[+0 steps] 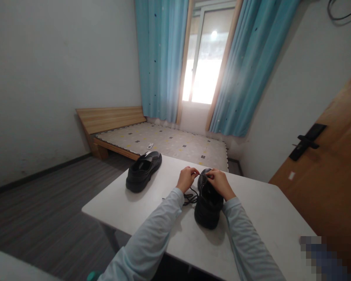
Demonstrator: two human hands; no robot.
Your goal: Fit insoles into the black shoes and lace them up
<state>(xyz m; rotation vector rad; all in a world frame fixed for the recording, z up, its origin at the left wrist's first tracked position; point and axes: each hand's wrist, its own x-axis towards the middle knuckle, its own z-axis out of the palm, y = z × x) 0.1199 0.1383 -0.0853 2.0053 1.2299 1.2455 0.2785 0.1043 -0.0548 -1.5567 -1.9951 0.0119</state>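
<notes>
A black shoe (208, 212) stands on the white table in front of me, heel towards me and toe pointing away. Over its front, my left hand (187, 178) pinches a thin black shoelace (201, 174). My right hand (219, 182) is closed at the shoe's upper right side, its fingertips pinching the same lace where it meets the shoe. More dark lace (190, 198) lies loosely coiled on the table by the shoe's left side. Further left stands a second black shoe (142, 173), touched by neither hand.
The white table (260, 218) carries both shoes. Behind it is a low bed (190, 146) with a patterned mattress and a small white object (150, 146) on it. A wooden door (324, 168) is at the right, blue curtains (163, 58) flank the window. A blurred patch covers the lower right corner.
</notes>
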